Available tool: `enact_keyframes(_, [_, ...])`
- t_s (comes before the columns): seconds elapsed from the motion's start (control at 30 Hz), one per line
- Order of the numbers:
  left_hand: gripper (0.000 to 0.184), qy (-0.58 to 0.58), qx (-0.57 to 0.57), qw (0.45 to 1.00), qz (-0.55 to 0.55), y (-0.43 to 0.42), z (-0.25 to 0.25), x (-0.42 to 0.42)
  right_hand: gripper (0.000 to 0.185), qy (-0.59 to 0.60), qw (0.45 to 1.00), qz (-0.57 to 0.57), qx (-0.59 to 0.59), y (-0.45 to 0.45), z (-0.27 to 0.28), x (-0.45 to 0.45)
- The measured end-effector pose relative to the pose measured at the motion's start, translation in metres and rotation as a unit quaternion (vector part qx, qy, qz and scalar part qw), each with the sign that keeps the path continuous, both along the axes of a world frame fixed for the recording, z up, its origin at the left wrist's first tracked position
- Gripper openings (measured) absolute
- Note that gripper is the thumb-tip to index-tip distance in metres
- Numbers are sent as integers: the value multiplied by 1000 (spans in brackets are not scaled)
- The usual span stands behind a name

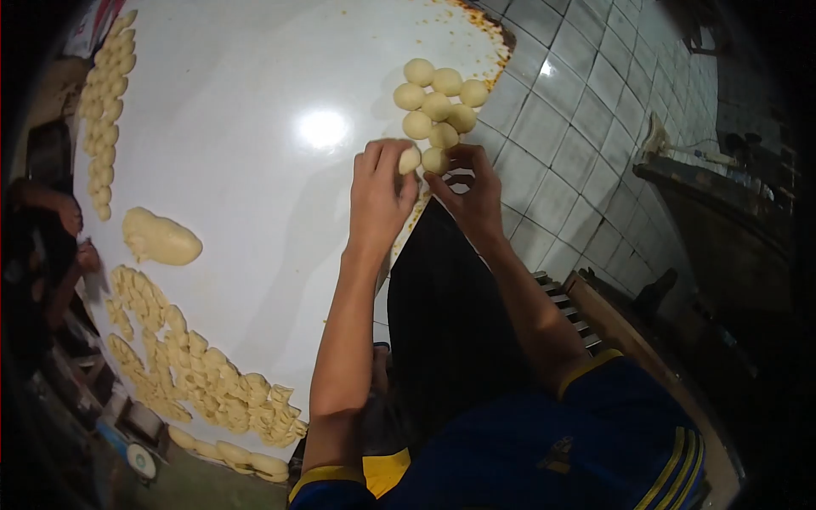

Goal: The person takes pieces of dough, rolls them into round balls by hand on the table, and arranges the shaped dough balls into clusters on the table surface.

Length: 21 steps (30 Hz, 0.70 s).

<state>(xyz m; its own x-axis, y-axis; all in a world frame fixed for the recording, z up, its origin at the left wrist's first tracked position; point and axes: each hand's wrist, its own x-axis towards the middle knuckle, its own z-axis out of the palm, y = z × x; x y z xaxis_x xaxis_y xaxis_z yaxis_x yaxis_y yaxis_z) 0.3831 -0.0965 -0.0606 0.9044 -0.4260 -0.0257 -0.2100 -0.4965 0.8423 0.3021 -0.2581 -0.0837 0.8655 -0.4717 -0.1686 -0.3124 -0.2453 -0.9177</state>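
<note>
At the table's (246, 161) right edge: the left hand (380, 178) reaches far, back upward, its thumb and curled fingers gripping a dough ball (409, 161).
Right hand (478, 191): angled inward, thumb and fingers arched about a second ball (435, 161); whether they grip it, I cannot tell.
Other balls (436, 105): clustered just beyond both hands.
Shirt emblem (558, 455): yellow, lettering unreadable.

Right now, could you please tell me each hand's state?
Left hand: closed on a small dough piece.
Right hand: partly curled at a dough ball; grip cannot be told.
</note>
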Motion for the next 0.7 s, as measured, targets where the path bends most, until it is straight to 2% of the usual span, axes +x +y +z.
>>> enact_keyframes(0.13, [51,31,31,998,-33,-14,-11,6,52,-14,999,-41,-4,9,-10,-3])
enact_keyframes(0.2, [54,74,5,997,-12,-10,-13,0,54,-19,998,-54,-3,11,-10,-8])
enact_keyframes(0.23, [54,75,7,997,-18,-8,-13,-3,53,-28,999,-41,-3,11,-9,-11])
enact_keyframes(0.3, [54,-4,2,1000,-20,-3,-14,-7,53,-38,999,-32,-3,11,-8,-13])
enact_keyframes(0.4, [53,30,29,999,25,0,-9,-20,59,-4,999,-27,-44,4,-8,-20])
enact_keyframes(0.47, [53,26,16,999,22,1,-7,-25,59,-23,986,29,-162,-2,-5,-17])
enact_keyframes(0.6, [53,36,-18,998,48,17,-2,-38,61,-66,967,54,-239,0,15,-9])
enact_keyframes(0.67, [52,35,-16,997,66,34,-2,-51,61,-73,938,128,-313,1,20,-2])
enact_keyframes(0.7, [51,34,-12,996,81,46,-1,-58,61,-76,937,132,-314,0,13,1])
